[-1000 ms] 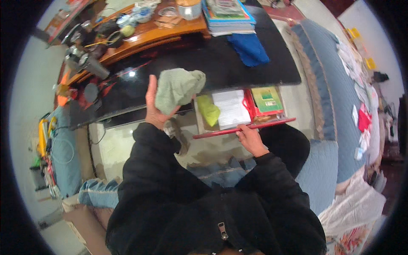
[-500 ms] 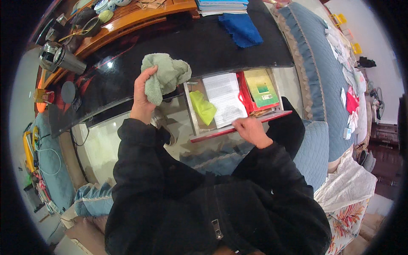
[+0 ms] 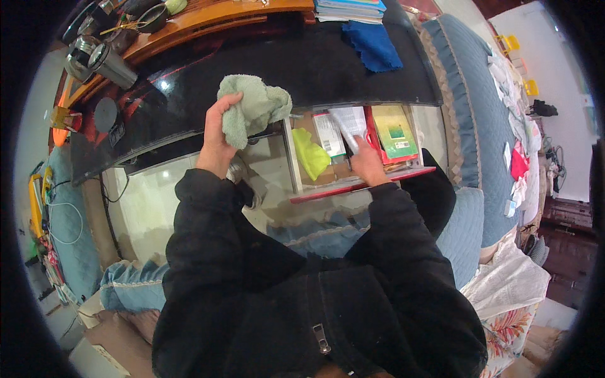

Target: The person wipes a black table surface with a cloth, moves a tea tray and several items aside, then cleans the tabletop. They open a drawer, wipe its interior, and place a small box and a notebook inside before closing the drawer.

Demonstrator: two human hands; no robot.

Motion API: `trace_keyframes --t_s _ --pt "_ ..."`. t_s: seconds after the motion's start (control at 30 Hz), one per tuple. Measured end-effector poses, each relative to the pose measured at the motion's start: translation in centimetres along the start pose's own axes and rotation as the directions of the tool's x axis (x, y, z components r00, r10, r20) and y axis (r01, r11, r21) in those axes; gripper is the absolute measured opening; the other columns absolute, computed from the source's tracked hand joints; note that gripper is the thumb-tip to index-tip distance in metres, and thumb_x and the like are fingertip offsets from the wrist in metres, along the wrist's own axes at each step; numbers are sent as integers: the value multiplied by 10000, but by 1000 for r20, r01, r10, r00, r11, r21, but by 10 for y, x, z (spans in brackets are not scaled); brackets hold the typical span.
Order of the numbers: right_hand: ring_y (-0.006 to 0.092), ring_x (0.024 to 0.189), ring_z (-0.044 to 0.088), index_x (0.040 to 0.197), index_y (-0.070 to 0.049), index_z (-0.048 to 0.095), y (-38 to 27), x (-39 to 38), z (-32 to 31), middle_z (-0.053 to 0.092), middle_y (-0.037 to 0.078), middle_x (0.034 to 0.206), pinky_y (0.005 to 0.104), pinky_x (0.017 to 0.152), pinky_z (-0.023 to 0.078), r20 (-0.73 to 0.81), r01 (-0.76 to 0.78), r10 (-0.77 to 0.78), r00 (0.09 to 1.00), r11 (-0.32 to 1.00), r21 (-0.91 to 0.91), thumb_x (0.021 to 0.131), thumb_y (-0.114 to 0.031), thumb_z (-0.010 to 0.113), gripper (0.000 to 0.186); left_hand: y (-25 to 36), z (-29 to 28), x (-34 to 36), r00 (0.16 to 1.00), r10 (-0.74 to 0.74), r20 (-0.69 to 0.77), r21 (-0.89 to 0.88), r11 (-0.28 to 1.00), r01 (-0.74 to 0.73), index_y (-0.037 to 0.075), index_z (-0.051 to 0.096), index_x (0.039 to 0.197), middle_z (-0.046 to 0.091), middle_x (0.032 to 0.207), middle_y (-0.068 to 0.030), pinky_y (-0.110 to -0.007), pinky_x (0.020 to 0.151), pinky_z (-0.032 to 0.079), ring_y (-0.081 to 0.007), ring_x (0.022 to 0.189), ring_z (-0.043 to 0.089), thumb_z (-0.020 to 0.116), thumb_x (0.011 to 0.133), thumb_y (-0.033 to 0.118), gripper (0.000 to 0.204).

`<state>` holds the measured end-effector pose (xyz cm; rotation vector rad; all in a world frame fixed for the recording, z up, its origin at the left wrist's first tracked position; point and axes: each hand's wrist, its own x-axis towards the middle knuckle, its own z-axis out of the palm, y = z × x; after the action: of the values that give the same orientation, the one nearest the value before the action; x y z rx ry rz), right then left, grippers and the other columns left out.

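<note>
My left hand (image 3: 219, 129) is closed round a crumpled pale green cloth (image 3: 252, 108), raised over the front edge of the black table. Below and to the right, a drawer with a red front (image 3: 362, 184) stands pulled out. My right hand (image 3: 367, 162) reaches into it and grips the near end of a white printed paper (image 3: 348, 123), which is bent and partly lifted. A white booklet (image 3: 329, 134) shows to its left. Bright yellow-green cloth (image 3: 310, 154) lies along the drawer's left side. On the right, a green and yellow book (image 3: 395, 133) rests on red material.
On the black table (image 3: 302, 69) lie a blue cloth (image 3: 373, 47) and a stack of books (image 3: 350, 9). A wooden tea tray (image 3: 208, 22) and a steel cup (image 3: 113, 66) stand at the left. A blue quilted sofa (image 3: 463, 126) borders the right.
My right hand has moved from the drawer's front edge into the drawer and taken hold of the printed paper. The paper has been lifted, exposing a booklet beneath. The left hand still holds the cloth.
</note>
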<state>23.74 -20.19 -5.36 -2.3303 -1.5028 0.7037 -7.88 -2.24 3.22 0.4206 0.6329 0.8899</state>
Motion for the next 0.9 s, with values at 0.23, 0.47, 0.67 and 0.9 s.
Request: trace_keyframes --t_s 0.23,0.47,0.67,0.9 --pt "475 1077 599 1352 -78 514 -16 -20 -42 651 286 1103 474 889 501 -43 -35 37 998 998 59 847 -30 604 515 0 4 -4 999 -29 14 28 999 29 29 621 1205 677 1116 -90 -379 904 541 -238 1030 659 632 904 213 352" --pt "342 1168 615 1356 -7 528 -34 -68 -88 641 236 1208 367 1016 444 -87 123 -105 991 964 237 809 74 429 562 -30 27 -17 996 80 28 -59 995 -78 29 589 1272 638 1243 -115 -384 939 535 -243 1114 640 601 964 311 417" --pt "168 1201 549 1384 -2 515 -59 -92 -80 591 77 1307 303 1018 431 -114 94 -1 993 575 813 903 -8 546 482 -111 88 -69 521 41 852 513 126 -849 89 448 1446 372 1544 -187 -474 1181 256 -363 1455 312 739 784 243 739" --pt "157 1186 559 1413 -3 504 -102 -96 -87 594 82 1320 293 1007 441 79 -81 23 997 460 884 921 -14 564 496 -113 83 -36 776 309 550 723 289 -627 70 483 1398 509 1411 -221 -422 1129 363 -387 1361 443 691 781 47 651"
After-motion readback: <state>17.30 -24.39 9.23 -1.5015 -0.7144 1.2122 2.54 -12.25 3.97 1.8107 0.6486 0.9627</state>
